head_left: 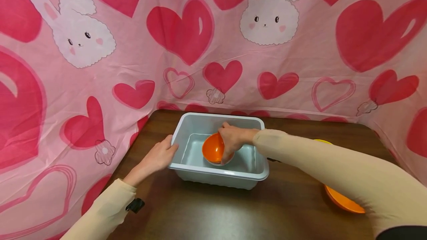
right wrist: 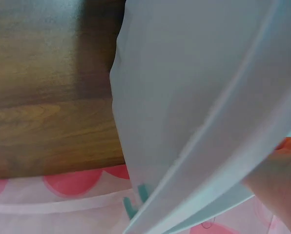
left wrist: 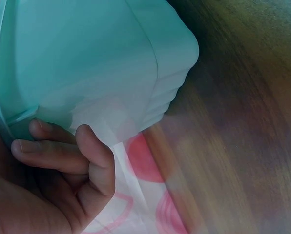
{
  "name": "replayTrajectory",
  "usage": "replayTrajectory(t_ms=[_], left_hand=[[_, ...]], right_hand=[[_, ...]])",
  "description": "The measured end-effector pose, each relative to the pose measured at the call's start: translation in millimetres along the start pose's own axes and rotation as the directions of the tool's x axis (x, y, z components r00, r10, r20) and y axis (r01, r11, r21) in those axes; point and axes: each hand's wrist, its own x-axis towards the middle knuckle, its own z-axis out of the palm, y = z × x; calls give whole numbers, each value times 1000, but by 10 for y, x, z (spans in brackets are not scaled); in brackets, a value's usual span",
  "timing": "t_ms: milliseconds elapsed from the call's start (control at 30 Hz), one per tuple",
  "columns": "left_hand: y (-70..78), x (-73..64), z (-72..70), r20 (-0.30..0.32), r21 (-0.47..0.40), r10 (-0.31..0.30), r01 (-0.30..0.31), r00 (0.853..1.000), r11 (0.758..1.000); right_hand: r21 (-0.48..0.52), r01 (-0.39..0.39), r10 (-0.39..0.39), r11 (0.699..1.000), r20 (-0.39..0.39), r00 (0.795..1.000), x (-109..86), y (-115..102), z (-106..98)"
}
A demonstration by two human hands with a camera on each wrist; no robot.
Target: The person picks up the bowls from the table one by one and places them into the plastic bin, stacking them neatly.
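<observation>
A light grey plastic tub (head_left: 220,171) stands on the table, tinted teal in the left wrist view. My left hand (head_left: 163,155) grips its left rim, thumb over the edge; in the left wrist view its curled fingers (left wrist: 99,161) show against the tub's outer side. Inside the tub, low over its floor, is an orange bowl (head_left: 211,149) with a pale edge beneath it. My right hand (head_left: 231,140) reaches in over the right rim and holds the bowl by its right side. In the right wrist view the tub wall (right wrist: 175,87) hides most of that hand.
Right of the tub, an orange dish (head_left: 345,201) and a yellow rim (head_left: 323,142) show partly behind my right sleeve (head_left: 310,155). The brown wooden table (head_left: 207,210) extends in front. Pink cloth (head_left: 186,80) with hearts and rabbits hangs along the table's back and sides.
</observation>
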Motion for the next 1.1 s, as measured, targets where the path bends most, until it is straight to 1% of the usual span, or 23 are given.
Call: replayTrajectory(t_ms=[333, 433, 533, 667, 833, 867, 933, 1000, 1100], left_hand=[[-5, -8, 4, 0, 3, -3, 3, 1000, 1000], [0, 0, 2, 0, 3, 1, -1, 1000, 1000], [3, 5, 3, -2, 5, 3, -3, 1000, 1000], [4, 1, 4, -3, 6, 0, 0, 1000, 1000], [0, -8, 8, -6, 11, -4, 4, 1000, 1000], [0, -10, 7, -7, 10, -5, 5, 1000, 1000], [1, -14, 4, -9, 10, -6, 6, 1000, 1000], [6, -19, 1, -11, 9, -4, 4, 1000, 1000], [16, -26, 2, -11, 5, -2, 2, 1000, 1000]], right_hand=[[-28, -28, 29, 999, 46, 999, 22, 11, 82], [-37, -41, 43, 999, 58, 997, 20, 6, 86], [-67, -44, 49, 997, 72, 996, 14, -6, 74], [-112, -46, 59, 993, 111, 992, -5, -27, 34], [-143, -66, 92, 987, 179, 980, -32, -57, -12], [-142, -73, 99, 987, 183, 978, -32, -61, -10], [-105, -109, 127, 988, 182, 975, -36, -72, 6], [-58, -151, 159, 987, 173, 972, -36, -82, 36], [-19, -191, 191, 981, 154, 969, -35, -103, 68]])
